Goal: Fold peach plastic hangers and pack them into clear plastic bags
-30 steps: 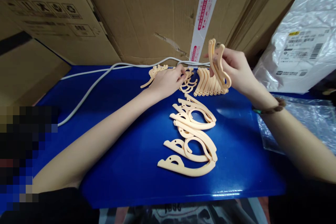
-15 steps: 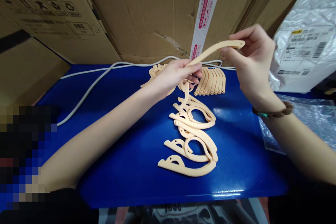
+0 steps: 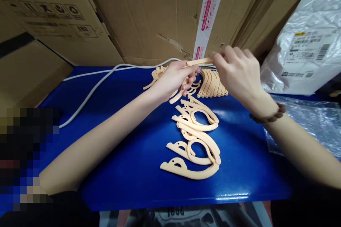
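A cream plastic folding-hanger arm [image 3: 200, 62] is held up between my hands, above the back of the blue table. My left hand [image 3: 178, 78] is closed round its left part, fingers curled underneath. Over the other end, my right hand [image 3: 236, 74] is closed with its back turned up, hiding that end. Below my hands, folded hangers [image 3: 202, 175] overlap in a column on the table. A row of curved hanger arms [image 3: 209, 82] lies behind, partly covered by my right hand. Loose curved hooks [image 3: 176, 96] and a small heap of cream pieces [image 3: 157, 72] show around my left hand.
Cardboard boxes [image 3: 154, 14] stand along the back and left of the blue table [image 3: 128, 170]. A white cable [image 3: 90, 95] runs across the left and rear. At the right are a white plastic parcel [image 3: 295, 49] and clear plastic bags [image 3: 314, 124].
My right hand has moved left and down and turned its back upward over the hanger arm's end. The raised arm now lies flatter. My left hand has barely shifted.
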Available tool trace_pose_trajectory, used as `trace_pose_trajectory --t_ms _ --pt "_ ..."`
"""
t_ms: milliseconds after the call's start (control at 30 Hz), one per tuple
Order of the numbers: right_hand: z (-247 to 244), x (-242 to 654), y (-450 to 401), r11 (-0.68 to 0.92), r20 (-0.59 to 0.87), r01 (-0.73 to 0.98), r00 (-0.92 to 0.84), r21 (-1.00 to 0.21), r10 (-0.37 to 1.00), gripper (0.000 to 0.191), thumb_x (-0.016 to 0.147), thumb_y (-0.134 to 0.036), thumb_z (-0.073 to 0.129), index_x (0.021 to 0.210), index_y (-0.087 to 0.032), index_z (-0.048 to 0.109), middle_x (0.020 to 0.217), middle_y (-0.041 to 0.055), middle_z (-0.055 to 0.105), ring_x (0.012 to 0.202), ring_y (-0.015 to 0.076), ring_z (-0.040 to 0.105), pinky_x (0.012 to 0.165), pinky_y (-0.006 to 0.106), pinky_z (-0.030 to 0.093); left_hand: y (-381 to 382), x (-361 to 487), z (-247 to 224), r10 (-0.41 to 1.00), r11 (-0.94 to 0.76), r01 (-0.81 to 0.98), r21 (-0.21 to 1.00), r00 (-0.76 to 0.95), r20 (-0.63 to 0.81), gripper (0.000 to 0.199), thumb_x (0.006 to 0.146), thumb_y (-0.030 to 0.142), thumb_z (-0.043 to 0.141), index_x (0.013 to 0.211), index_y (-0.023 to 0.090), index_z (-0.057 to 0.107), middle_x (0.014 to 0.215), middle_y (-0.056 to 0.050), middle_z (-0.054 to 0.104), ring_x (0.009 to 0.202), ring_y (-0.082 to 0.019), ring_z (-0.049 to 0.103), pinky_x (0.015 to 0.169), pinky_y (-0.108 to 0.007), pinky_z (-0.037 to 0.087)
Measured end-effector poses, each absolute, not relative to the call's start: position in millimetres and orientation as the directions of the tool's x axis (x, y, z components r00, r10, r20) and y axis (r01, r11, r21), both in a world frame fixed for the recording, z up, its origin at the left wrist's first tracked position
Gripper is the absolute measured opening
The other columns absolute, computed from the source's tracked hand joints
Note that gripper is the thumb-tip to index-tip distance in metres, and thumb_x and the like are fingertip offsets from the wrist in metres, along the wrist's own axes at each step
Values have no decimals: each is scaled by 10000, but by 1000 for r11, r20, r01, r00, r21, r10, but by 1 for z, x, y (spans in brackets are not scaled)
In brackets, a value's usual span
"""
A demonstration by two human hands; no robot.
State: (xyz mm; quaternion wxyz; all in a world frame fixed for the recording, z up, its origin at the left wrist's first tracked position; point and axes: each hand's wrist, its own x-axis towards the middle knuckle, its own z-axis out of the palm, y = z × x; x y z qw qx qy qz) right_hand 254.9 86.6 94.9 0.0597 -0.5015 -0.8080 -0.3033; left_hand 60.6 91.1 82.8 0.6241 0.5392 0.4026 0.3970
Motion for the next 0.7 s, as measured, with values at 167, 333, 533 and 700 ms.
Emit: trace_pose_trajectory --t_ms 167,333,533,700 --pt "84 260 81 415 290 791 -569 450 769 502 1056 -132 214 1429 -124 550 1056 169 722 808 235 644 634 347 318 89 61 83 951 60 175 983 288 -109 199 1017 126 487 829 184 521 514 120 306 372 -13 267 431 -176 225" --pt "89 251 75 382 190 899 -422 215 886 436 984 -173 367 1351 -160 602 952 134 759 666 198 588 575 323 245 95 59 73 974 -224 422 878 124 189 77 968 124 557 954 192 523 605 88 425 501 -59 427 522 -214 321" --pt "104 253 82 373 29 919 -379 128 925 425 985 -228 361 1309 -217 635 866 100 717 635 202 544 584 321 261 104 54 64 976 -210 542 814 161 145 189 972 183 599 1117 199 480 675 51 519 597 -119 524 573 -264 366" --pt "115 261 84 407 -20 911 -407 62 913 380 991 -258 362 1241 -211 645 848 92 679 653 193 533 616 326 296 102 54 67 973 -226 575 786 172 154 195 962 180 630 1100 205 494 685 41 544 639 -137 547 593 -270 366"
